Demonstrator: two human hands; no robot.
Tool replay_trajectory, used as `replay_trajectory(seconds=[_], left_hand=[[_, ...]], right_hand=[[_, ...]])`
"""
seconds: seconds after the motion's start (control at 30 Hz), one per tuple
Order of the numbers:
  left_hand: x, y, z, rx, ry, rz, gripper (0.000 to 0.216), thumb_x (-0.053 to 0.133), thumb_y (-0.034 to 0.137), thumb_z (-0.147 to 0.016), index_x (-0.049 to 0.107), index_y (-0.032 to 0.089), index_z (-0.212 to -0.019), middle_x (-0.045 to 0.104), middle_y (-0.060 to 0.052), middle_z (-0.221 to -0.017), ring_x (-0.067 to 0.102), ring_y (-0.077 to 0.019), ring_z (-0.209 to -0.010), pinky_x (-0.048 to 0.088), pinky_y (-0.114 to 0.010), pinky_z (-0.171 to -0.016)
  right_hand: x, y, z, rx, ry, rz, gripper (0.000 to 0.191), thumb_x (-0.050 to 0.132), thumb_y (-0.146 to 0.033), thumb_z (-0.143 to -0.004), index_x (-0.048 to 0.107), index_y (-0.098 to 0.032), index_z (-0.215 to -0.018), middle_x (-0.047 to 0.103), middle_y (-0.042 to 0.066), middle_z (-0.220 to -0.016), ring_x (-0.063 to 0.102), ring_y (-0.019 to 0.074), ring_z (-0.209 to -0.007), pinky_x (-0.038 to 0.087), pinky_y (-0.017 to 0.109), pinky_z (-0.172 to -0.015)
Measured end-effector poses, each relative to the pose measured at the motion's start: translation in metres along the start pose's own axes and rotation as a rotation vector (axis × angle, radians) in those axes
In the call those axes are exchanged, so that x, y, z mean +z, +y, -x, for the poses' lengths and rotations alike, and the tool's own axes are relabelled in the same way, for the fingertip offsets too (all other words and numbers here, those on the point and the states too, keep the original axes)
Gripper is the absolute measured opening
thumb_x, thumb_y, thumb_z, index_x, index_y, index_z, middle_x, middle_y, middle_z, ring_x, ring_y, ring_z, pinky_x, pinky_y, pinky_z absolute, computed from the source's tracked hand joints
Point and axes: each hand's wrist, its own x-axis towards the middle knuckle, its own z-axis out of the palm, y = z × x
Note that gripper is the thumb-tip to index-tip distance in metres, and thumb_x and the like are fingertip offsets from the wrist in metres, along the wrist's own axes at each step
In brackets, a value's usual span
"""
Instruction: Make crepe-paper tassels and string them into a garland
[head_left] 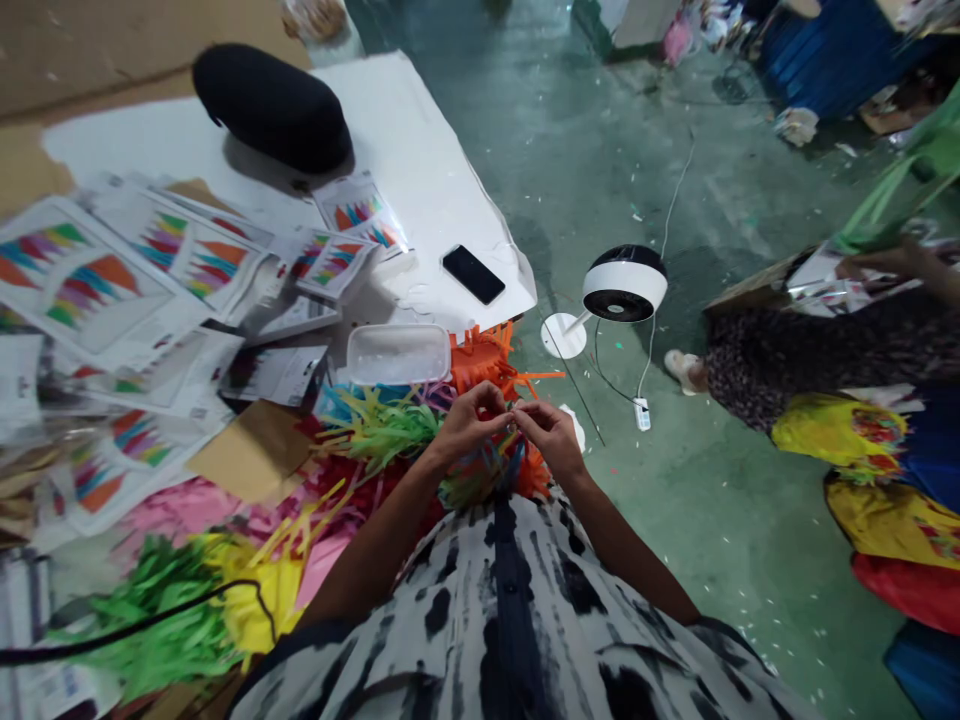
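Note:
My left hand (474, 418) and my right hand (549, 432) meet in front of my body, fingertips pinched close together. Whatever lies between the fingertips is too small to make out. Under and around them are cut paper fringes: an orange fringe (480, 358) just beyond, and a green fringe (394, 430) to the left of my left hand. Left of the orange fringe, a clear plastic tub (399, 354) stands at the edge of the white table (420, 130).
A phone (472, 274), a black case (271, 106) and several packets with fringe pictures (97, 275) lie on the table. More fringes (165, 610) are heaped at left. A white fan (624, 284) stands on the floor. At right sits another person (817, 350).

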Motion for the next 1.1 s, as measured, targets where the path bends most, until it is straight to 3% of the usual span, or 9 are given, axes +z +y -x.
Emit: replay_trajectory(seconds=[0.13, 0.3, 0.37, 0.47, 0.6, 0.77, 0.9, 1.0, 1.1], left_hand=[[-0.001, 0.000, 0.001, 0.037, -0.042, -0.144, 0.026, 0.074, 0.043, -0.088, 0.063, 0.019, -0.088, 0.066, -0.002, -0.086, 0.059, -0.0161, -0.078, 0.046, -0.028, -0.073], [-0.013, -0.001, -0.004, 0.090, -0.075, -0.378, 0.012, 0.077, 0.034, -0.086, 0.076, 0.024, -0.091, 0.073, -0.003, -0.088, 0.057, -0.0208, -0.084, 0.033, -0.046, -0.108], [-0.016, -0.004, -0.004, 0.102, -0.093, -0.447, 0.011, 0.074, 0.034, -0.089, 0.080, 0.028, -0.095, 0.074, -0.004, -0.088, 0.057, -0.0227, -0.088, 0.028, -0.049, -0.111], [-0.016, -0.011, 0.001, 0.104, -0.133, -0.511, 0.019, 0.068, 0.040, -0.093, 0.081, 0.028, -0.089, 0.072, -0.006, -0.084, 0.056, -0.0223, -0.084, 0.035, -0.043, -0.101], [-0.005, -0.019, 0.021, 0.072, -0.164, -0.564, 0.030, 0.063, 0.047, -0.096, 0.081, 0.026, -0.085, 0.071, -0.008, -0.086, 0.057, -0.0215, -0.081, 0.039, -0.035, -0.083], [0.003, -0.026, 0.051, -0.055, -0.109, -0.616, 0.042, 0.052, 0.054, -0.100, 0.081, 0.025, -0.092, 0.073, -0.008, -0.094, 0.062, -0.0221, -0.085, 0.041, -0.032, -0.077], [-0.015, -0.032, 0.064, -0.191, -0.063, -0.659, 0.057, 0.040, 0.054, -0.104, 0.077, 0.023, -0.074, 0.069, -0.005, -0.071, 0.059, -0.0195, -0.065, 0.037, -0.030, -0.064], [-0.039, -0.037, 0.068, -0.265, -0.045, -0.722, 0.050, 0.055, 0.050, -0.097, 0.071, 0.022, -0.058, 0.063, -0.005, -0.057, 0.054, -0.0192, -0.055, 0.034, -0.030, -0.062], [-0.063, -0.038, 0.070, -0.288, -0.031, -0.783, 0.032, 0.068, 0.040, -0.087, 0.074, 0.024, -0.061, 0.066, -0.006, -0.058, 0.055, -0.0200, -0.055, 0.033, -0.031, -0.063]], right_hand=[[0.000, -0.001, -0.001, -0.024, 0.049, 0.024, 0.028, 0.082, -0.048, -0.079, 0.073, -0.022, -0.081, 0.070, -0.001, -0.081, 0.062, 0.0139, -0.070, 0.050, 0.025, -0.066], [-0.004, -0.006, 0.001, -0.030, 0.140, -0.037, 0.033, 0.072, -0.055, -0.089, 0.066, -0.023, -0.089, 0.054, -0.006, -0.063, 0.044, 0.0094, -0.051, 0.036, 0.022, -0.049], [-0.005, -0.009, 0.004, -0.042, 0.158, -0.059, 0.036, 0.069, -0.058, -0.092, 0.065, -0.022, -0.089, 0.046, -0.008, -0.058, 0.036, 0.0088, -0.047, 0.032, 0.023, -0.047], [-0.008, -0.009, 0.007, -0.067, 0.189, -0.082, 0.039, 0.065, -0.061, -0.093, 0.061, -0.023, -0.086, 0.047, -0.007, -0.057, 0.029, 0.0084, -0.046, 0.028, 0.024, -0.046], [-0.010, -0.004, 0.008, -0.073, 0.242, -0.122, 0.040, 0.065, -0.063, -0.092, 0.049, -0.026, -0.092, 0.066, -0.004, -0.072, 0.028, 0.0074, -0.045, 0.023, 0.023, -0.044], [-0.011, -0.003, 0.007, -0.048, 0.242, -0.150, 0.040, 0.071, -0.060, -0.089, 0.049, -0.026, -0.094, 0.063, -0.006, -0.064, 0.031, 0.0071, -0.043, 0.022, 0.022, -0.043], [-0.009, -0.008, 0.009, -0.036, 0.225, -0.159, 0.042, 0.075, -0.061, -0.086, 0.052, -0.025, -0.091, 0.054, -0.008, -0.058, 0.038, 0.0081, -0.044, 0.026, 0.021, -0.043], [-0.007, -0.010, 0.013, -0.031, 0.204, -0.156, 0.041, 0.076, -0.059, -0.086, 0.054, -0.025, -0.089, 0.053, -0.008, -0.057, 0.038, 0.0080, -0.045, 0.026, 0.021, -0.043], [-0.007, -0.010, 0.014, -0.040, 0.216, -0.157, 0.040, 0.076, -0.058, -0.087, 0.054, -0.025, -0.090, 0.053, -0.008, -0.057, 0.038, 0.0077, -0.045, 0.025, 0.020, -0.043]])
